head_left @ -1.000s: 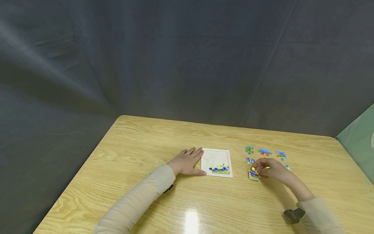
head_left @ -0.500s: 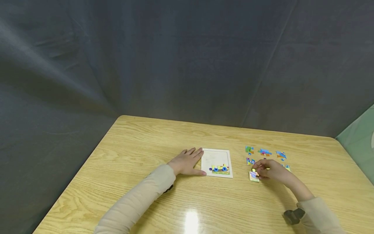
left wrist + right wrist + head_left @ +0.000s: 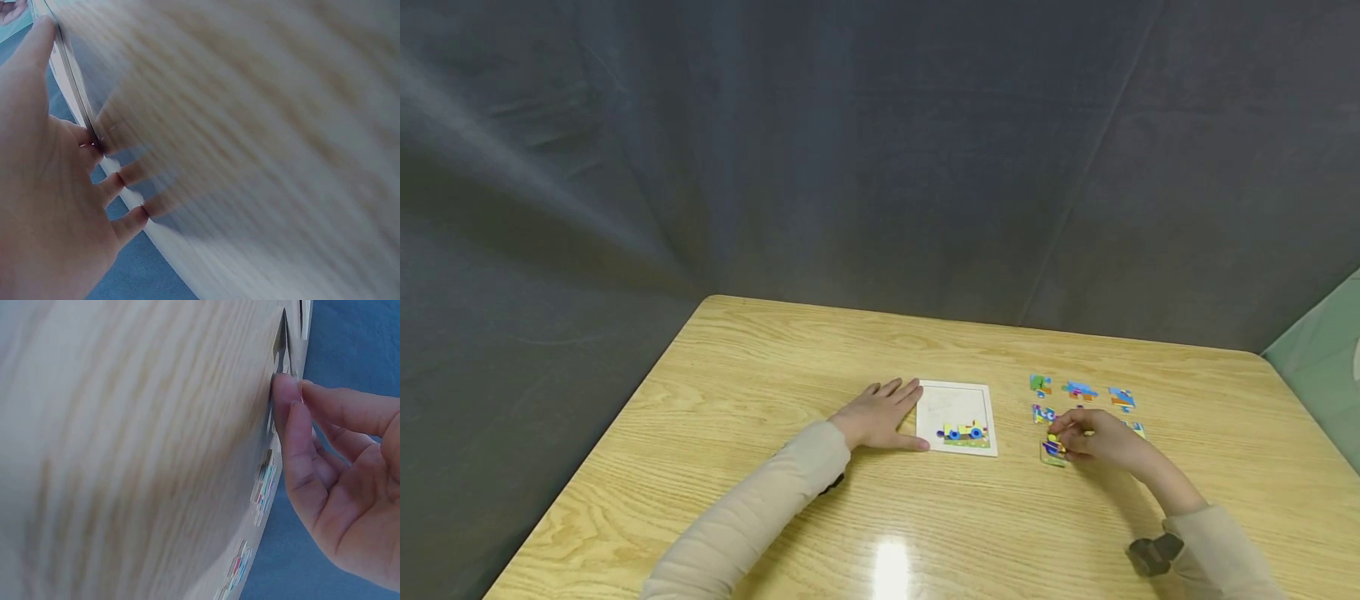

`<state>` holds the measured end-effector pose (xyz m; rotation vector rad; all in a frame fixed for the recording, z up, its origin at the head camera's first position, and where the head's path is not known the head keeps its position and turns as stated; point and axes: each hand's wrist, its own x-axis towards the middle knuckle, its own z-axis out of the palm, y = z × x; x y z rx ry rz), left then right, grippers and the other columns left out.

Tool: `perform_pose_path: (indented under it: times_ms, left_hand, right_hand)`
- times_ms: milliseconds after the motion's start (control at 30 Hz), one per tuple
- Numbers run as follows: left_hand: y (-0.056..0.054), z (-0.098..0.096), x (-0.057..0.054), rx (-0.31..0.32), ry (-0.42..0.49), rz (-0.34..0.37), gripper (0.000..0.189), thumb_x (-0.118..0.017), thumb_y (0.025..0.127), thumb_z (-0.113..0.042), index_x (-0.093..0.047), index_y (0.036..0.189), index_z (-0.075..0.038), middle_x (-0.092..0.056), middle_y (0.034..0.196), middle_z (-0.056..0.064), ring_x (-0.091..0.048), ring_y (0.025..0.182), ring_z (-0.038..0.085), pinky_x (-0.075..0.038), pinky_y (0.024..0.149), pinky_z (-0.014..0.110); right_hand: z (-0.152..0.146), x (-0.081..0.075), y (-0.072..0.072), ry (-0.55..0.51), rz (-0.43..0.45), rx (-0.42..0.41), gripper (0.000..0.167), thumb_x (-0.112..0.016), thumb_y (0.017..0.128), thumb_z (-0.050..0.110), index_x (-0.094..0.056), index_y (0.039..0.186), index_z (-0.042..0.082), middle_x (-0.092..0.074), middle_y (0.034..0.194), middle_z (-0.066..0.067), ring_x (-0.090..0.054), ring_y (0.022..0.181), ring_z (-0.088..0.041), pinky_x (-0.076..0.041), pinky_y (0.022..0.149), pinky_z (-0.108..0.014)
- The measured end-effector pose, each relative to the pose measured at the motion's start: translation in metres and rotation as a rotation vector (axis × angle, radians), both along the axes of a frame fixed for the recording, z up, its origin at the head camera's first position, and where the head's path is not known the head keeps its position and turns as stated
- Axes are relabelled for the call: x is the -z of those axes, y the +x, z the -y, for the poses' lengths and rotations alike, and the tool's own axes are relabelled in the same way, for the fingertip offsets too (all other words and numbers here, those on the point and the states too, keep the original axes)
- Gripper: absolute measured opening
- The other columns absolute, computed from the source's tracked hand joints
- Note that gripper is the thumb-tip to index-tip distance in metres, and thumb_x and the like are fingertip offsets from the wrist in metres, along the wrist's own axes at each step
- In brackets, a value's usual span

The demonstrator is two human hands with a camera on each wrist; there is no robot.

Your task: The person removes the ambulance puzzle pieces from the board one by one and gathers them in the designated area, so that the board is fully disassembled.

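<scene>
In the head view, my left hand lies with fingers spread along the left edge of a white square puzzle frame. A yellow train puzzle piece with blue wheels sits at the bottom right inside it. My right hand pinches a puzzle piece with green, yellow and purple-blue colours, just above the table and slightly tilted. The right wrist view shows this piece nearly edge-on, with thumb and fingertips on it. Fingertips of the left hand touch the table and frame edge in the left wrist view.
Loose puzzle pieces lie beyond the right hand: a green tree piece, a blue piece, another blue piece and a piece with eyes. The right hand partly covers others. A dark curtain hangs behind the wooden table.
The piece in my right hand has changed its tilt, catching glare half a second ago, and has shifted slightly right. My left hand and the frame have stayed still.
</scene>
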<state>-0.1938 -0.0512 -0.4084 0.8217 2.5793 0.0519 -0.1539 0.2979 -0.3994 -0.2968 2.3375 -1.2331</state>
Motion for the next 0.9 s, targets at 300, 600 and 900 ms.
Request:
perform_pose_path:
  times_ms: [300,600,900]
  left_hand:
    - [-0.001,0.0,0.003,0.003,0.01,-0.005,0.09,-0.038,0.089,-0.072,-0.003,0.156,-0.023,0.004,0.163,-0.009,-0.003,0.152,0.018,-0.009,0.124,0.043]
    - [-0.001,0.0,0.003,0.006,0.006,-0.008,0.09,-0.038,0.089,-0.071,-0.002,0.156,-0.023,0.004,0.163,-0.009,-0.002,0.152,0.018,-0.01,0.124,0.043]
    - [-0.001,0.0,0.003,0.011,0.012,-0.01,0.089,-0.038,0.089,-0.071,-0.004,0.156,-0.022,0.002,0.163,-0.008,-0.004,0.152,0.019,-0.011,0.124,0.044]
  right_hand:
    - [0.004,-0.004,0.0,0.055,-0.118,-0.027,0.022,-0.053,0.094,-0.001,-0.056,0.109,-0.016,-0.057,0.093,-0.013,-0.052,0.074,-0.004,-0.051,0.062,-0.018]
    - [0.033,-0.013,-0.006,0.113,-0.202,-0.024,0.023,-0.058,0.09,0.0,-0.059,0.111,-0.011,-0.059,0.096,-0.015,-0.056,0.083,-0.014,-0.052,0.065,-0.019]
    - [0.073,-0.016,-0.012,0.08,-0.238,-0.076,0.019,-0.058,0.088,-0.004,-0.062,0.106,-0.007,-0.062,0.091,-0.013,-0.055,0.084,-0.014,-0.05,0.07,-0.021]
